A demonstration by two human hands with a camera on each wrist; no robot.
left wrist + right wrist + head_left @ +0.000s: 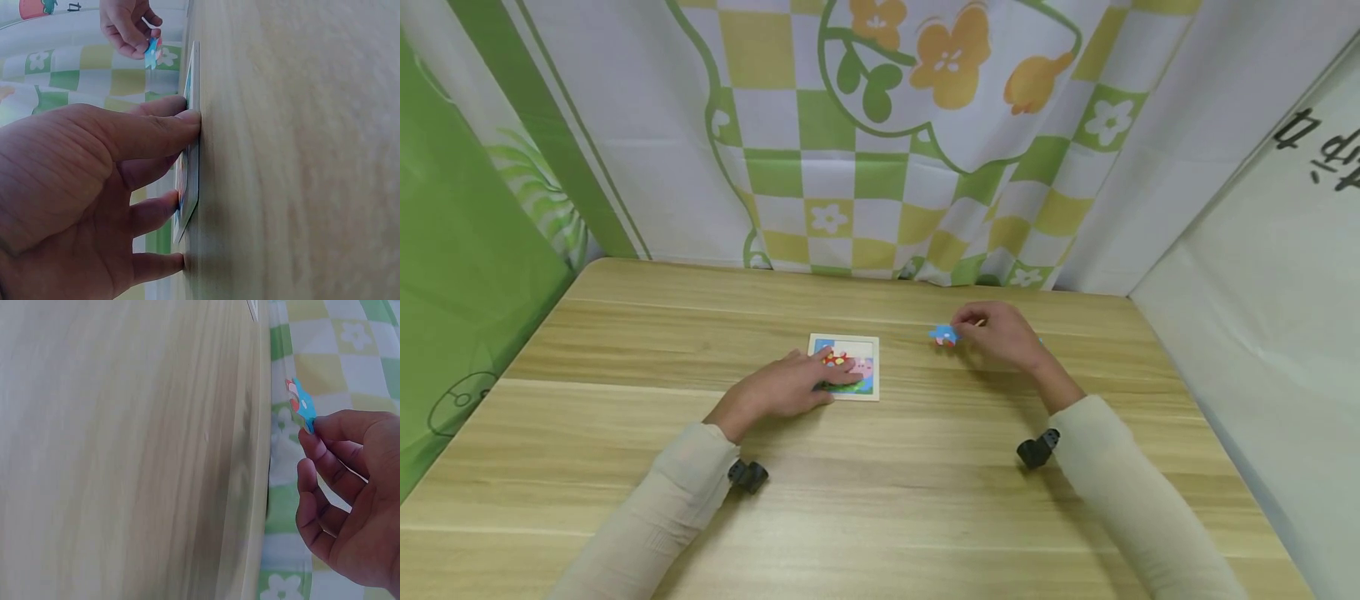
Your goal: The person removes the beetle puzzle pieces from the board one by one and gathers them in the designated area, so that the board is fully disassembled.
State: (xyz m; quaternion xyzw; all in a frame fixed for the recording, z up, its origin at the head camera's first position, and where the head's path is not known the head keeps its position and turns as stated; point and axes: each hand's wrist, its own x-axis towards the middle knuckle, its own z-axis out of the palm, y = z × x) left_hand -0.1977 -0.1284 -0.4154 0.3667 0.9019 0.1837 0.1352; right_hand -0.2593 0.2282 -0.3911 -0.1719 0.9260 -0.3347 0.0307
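A small square jigsaw board (876,379) with a pale frame lies flat on the table, a colourful picture partly filling it. At its top right a pale section shows without picture. My left hand (786,386) rests over the board's left part with fingers spread, hiding some of the picture; in the left wrist view the thumb (187,119) touches the frame's edge. To the right of the board, my right hand (1000,335) pinches a blue jigsaw piece (943,334) with red and white marks between thumb and fingertip, held above the table (187,456).
A small blue bit (1041,342) shows just behind the right hand's wrist, mostly hidden. Beyond the table's back edge hangs a checked curtain (880,179) with flowers. A white sheet (1285,275) with dark writing borders the right side, green cloth (467,250) the left.
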